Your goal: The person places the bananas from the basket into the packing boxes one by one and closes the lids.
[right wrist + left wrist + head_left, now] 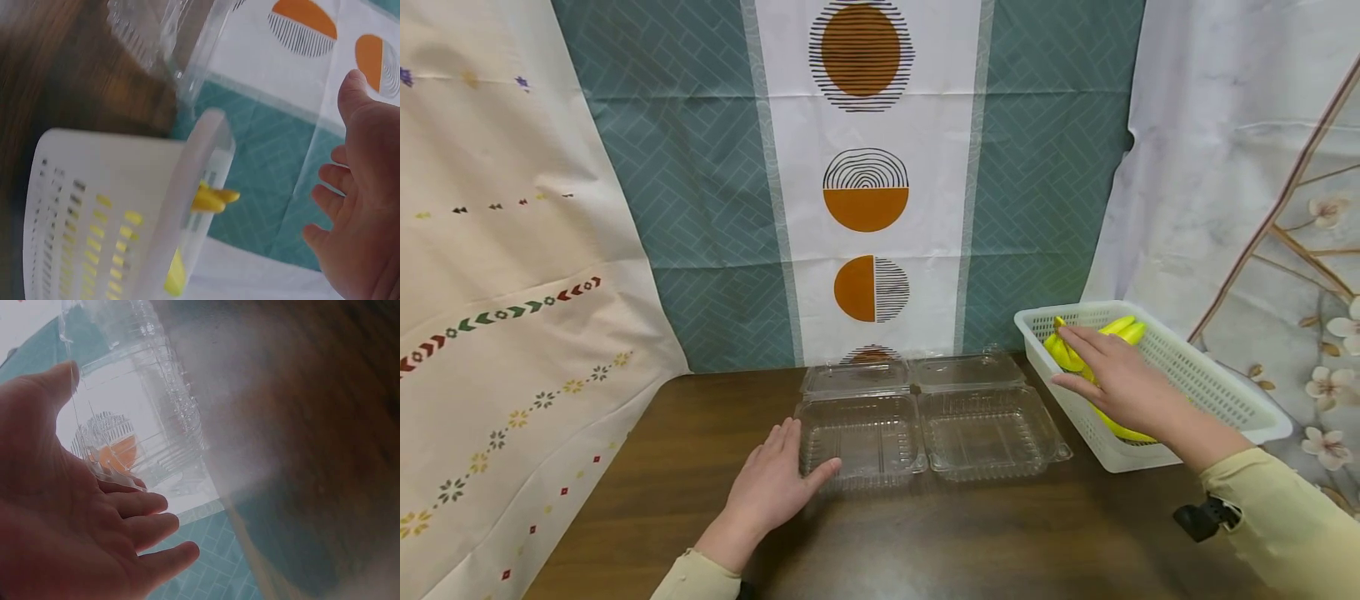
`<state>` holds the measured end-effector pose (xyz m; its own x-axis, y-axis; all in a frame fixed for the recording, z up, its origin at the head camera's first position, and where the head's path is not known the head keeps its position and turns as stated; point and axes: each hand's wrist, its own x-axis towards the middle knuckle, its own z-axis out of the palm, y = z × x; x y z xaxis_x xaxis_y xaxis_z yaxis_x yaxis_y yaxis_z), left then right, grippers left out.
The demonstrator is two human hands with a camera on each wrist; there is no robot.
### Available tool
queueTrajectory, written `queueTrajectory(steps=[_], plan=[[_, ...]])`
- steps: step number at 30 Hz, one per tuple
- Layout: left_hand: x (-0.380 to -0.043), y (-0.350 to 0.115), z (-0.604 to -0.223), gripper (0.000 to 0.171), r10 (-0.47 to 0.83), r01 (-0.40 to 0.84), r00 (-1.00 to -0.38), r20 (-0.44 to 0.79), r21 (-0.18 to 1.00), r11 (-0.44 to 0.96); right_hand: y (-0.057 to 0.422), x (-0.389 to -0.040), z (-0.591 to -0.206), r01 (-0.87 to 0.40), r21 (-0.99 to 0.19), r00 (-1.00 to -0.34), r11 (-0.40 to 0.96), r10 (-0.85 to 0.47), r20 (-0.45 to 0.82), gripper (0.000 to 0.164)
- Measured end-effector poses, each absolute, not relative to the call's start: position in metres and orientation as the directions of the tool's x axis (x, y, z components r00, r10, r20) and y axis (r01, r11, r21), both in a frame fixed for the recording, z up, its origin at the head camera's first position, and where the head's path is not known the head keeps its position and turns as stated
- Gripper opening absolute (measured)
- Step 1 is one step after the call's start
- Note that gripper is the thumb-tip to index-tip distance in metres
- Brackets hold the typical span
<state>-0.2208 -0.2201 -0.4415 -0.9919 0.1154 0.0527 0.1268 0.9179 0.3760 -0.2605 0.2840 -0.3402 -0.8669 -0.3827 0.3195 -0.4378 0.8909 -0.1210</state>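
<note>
- Nearest to my view are the pale sleeves point(1277, 508), with a black wrist device point(1204, 518) beside the right cuff.
- Before me stretches the brown wooden counter point(925, 533).
- I see the left hand point(771, 483) at the near left side of the left clear container point(861, 442), its fingers extended and thumb spread away, gripping nothing; I can't tell whether it touches the plastic.
- That container and the right clear container point(985, 429) sit side by side, lids point(857, 377) raised at the back.
- On my right, the right hand point(1123, 387) hovers over the white basket point(1206, 383), fingers extended, thumb apart, pinching nothing; the right wrist view shows it above the rim.
- Yellow bananas point(1127, 332) lie inside that basket, partly hidden from me by the hand.
- Farthest off hangs a teal and white cloth point(700, 167) with orange circles.
</note>
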Motion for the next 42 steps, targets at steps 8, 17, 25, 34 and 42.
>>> queueTrajectory(steps=[8, 17, 25, 34, 42], plan=[[-0.221, -0.221, -0.441, 0.113, 0.110, 0.122, -0.992, 0.053, 0.379, 0.917, 0.312, -0.271, -0.344, -0.404, -0.134, -0.890, 0.905, -0.355, 0.285, 0.083], [-0.221, -0.220, -0.442, 0.112, 0.117, 0.130, -0.991, 0.058, 0.369, 0.920, 0.338, -0.272, -0.341, -0.318, -0.122, -0.935, 0.940, -0.289, 0.207, 0.086], [-0.221, -0.220, -0.442, 0.112, 0.117, 0.130, -0.991, 0.058, 0.371, 0.920, 0.365, -0.276, -0.341, -0.221, -0.087, -0.969, 0.971, -0.208, 0.135, 0.097], [-0.220, -0.220, -0.441, 0.112, 0.118, 0.132, -0.991, 0.061, 0.370, 0.920, 0.389, -0.278, -0.342, -0.201, -0.097, -0.976, 0.975, -0.191, 0.103, 0.096], [-0.221, -0.220, -0.441, 0.112, 0.116, 0.130, -0.991, 0.059, 0.376, 0.917, 0.401, -0.277, -0.346, -0.144, -0.110, -0.989, 0.983, -0.139, 0.051, 0.098]])
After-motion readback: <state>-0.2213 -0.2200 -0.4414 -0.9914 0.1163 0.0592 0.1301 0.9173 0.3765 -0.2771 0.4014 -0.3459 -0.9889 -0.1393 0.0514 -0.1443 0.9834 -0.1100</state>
